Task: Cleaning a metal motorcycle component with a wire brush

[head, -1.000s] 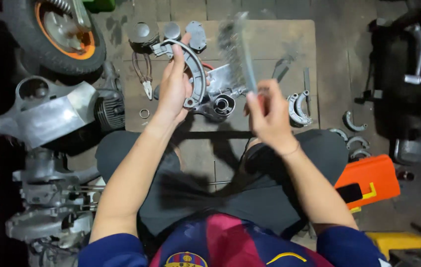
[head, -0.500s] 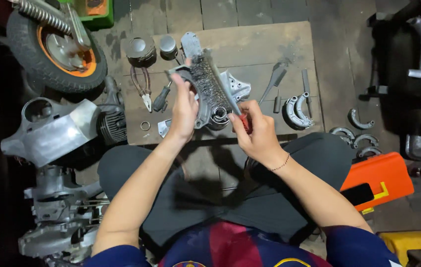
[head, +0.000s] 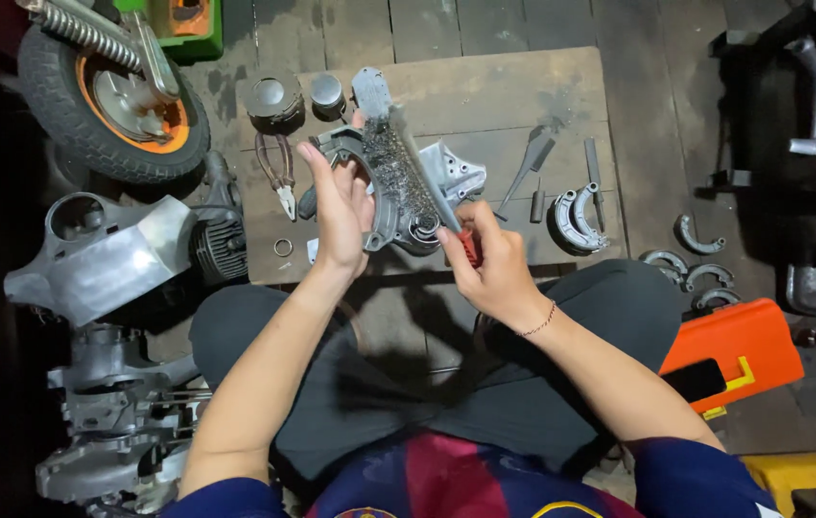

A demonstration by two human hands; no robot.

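Head view: my left hand (head: 342, 206) clasps the grey cast-metal brake plate (head: 390, 197) by its nine-o'clock rim, judged heavy, rigid and greasy, above the wooden board (head: 504, 96), while my right hand (head: 489, 264), closed on the red-handled screwdriver (head: 468, 245), has lowered from half a second ago.

An orange plastic case (head: 726, 347) lay on the floor by my right knee, rectangular with rounded corners and a yellow strip along its near edge. On its lower left part rested a black phone (head: 694, 380), its screen dark. At the top left, behind the wheel, stood a green box (head: 199, 38) with an orange patch inside.
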